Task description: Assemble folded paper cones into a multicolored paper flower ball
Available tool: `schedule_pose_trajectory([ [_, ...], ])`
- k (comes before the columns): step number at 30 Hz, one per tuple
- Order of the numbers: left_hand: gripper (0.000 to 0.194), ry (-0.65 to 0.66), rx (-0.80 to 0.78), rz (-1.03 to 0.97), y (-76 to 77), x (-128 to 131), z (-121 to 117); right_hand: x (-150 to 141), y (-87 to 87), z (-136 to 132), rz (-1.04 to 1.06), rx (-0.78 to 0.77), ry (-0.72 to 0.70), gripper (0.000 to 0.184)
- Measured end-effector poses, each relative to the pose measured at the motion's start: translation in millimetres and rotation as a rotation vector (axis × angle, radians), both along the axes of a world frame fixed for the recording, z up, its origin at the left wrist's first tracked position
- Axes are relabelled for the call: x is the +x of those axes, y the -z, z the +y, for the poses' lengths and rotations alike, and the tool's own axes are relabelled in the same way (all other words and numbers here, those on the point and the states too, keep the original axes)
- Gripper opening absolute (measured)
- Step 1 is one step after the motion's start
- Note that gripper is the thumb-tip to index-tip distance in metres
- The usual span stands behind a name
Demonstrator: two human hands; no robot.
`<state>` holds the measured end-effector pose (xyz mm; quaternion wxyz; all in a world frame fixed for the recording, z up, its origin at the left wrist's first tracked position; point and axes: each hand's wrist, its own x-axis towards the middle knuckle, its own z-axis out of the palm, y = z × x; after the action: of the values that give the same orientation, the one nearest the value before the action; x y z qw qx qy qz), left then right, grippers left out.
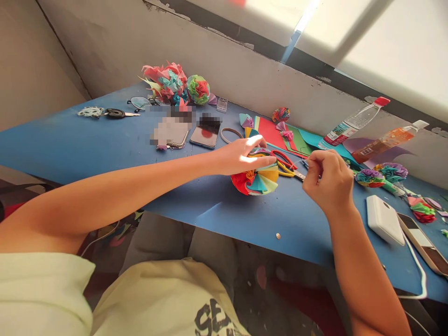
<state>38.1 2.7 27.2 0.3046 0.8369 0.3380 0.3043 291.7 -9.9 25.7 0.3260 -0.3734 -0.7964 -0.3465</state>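
My left hand (240, 157) grips the top of a multicoloured folded-paper ball (257, 182) that sits on the blue table (210, 205). Its thumb and fingers lie around the ball's upper side, so part of the paper is hidden. Red, yellow, teal and pale green folds show below the hand. To the right, my right hand (329, 179) is raised with thumb and forefinger pinched together. Whatever it pinches is too small to make out. Scissors (290, 170) with red and yellow handles lie between the ball and my right hand.
Coloured paper sheets (271, 133), a clear water bottle (353, 123) and an orange drink bottle (388, 142) are behind my hands. Phones (206, 131), glasses (140, 102) and paper flowers (168, 77) stand back left. A white power bank (385, 219) with a cable lies right.
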Motion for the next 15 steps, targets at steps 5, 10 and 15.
schedule_pose_trajectory([
  [5,0.052,-0.001,-0.007,0.014,-0.2,-0.7,0.6,29.3,-8.7,15.7,0.085,-0.071,0.275,0.010],
  [10,0.053,0.001,-0.004,0.016,-0.1,-0.8,1.1,29.1,-7.9,13.9,0.096,-0.268,0.486,0.020],
  [15,0.053,0.002,-0.009,0.012,0.7,-0.5,2.2,19.6,-4.7,11.4,0.113,-0.333,0.423,0.025],
])
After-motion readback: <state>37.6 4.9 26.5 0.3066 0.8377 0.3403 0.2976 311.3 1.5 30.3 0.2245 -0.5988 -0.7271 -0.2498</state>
